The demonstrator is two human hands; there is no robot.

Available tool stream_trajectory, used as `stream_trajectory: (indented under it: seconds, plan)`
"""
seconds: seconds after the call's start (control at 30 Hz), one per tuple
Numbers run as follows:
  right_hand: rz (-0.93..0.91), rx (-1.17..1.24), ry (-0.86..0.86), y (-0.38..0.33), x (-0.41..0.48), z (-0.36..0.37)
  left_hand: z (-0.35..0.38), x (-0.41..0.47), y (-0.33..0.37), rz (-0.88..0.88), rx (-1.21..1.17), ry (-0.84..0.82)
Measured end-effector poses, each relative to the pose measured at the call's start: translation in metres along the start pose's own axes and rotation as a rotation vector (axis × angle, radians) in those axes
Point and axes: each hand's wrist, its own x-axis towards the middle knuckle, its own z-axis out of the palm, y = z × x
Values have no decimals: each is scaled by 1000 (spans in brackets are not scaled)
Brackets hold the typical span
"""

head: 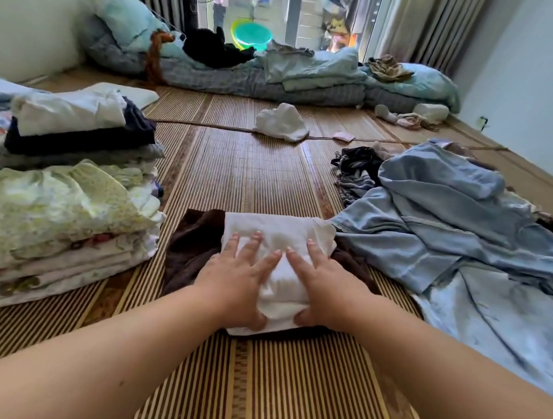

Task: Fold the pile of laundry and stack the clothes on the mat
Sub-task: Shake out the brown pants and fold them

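Both my hands lie on a folded white garment (pixel 279 240) at the near centre of the woven mat (pixel 239 170). My left hand (pixel 235 280) has its fingers spread flat on top and its thumb hooked under the near edge; my right hand (pixel 321 283) mirrors it, fingers straight on top, thumb tucked beneath. So each hand pinches the near edge between thumb and palm. The white garment sits on a dark brown cloth (pixel 189 247), which shows past it on the left and a little on the right.

Edges and room: bare mat runs ahead of the garment up to a seam line, and more lies between my forearms nearest me. To the left, a stack of folded pale floral clothes (pixel 64 220) stands just beside the brown cloth. Behind it is a second stack (pixel 80 127), white over dark navy. To the right, a spread of unfolded blue clothes (pixel 456 231) touches the garment's right corner, with a dark striped piece (pixel 354 174) at its far edge.

Further off, a crumpled white item (pixel 281 121) lies on the seam, and bedding (pixel 273 77) lines the far wall below the window.
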Motion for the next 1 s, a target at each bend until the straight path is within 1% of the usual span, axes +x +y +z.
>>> stream_trajectory:
  seconds: [0.27,0.47,0.57,0.63,0.77,0.83,0.9,1.0]
  plan:
    - [-46,-27,71,8,121,-25,-16,90,-57,-164,31,-24]
    - [-66,39,195,11,225,-36,-34,172,-115,-268,82,-29]
    - [-65,107,257,18,262,-39,-42,206,-133,-315,75,-24]
    - [-48,105,290,22,274,-41,-49,220,-136,-335,88,-15]
    - [-32,98,327,26,263,-48,-58,226,-115,-355,186,-2]
    - [-43,103,367,27,240,-54,-63,216,-97,-344,142,9]
    - [-50,111,415,35,205,-62,-70,202,-71,-283,39,50]
    - [-13,108,480,60,144,-70,-73,175,-20,-126,-76,138]
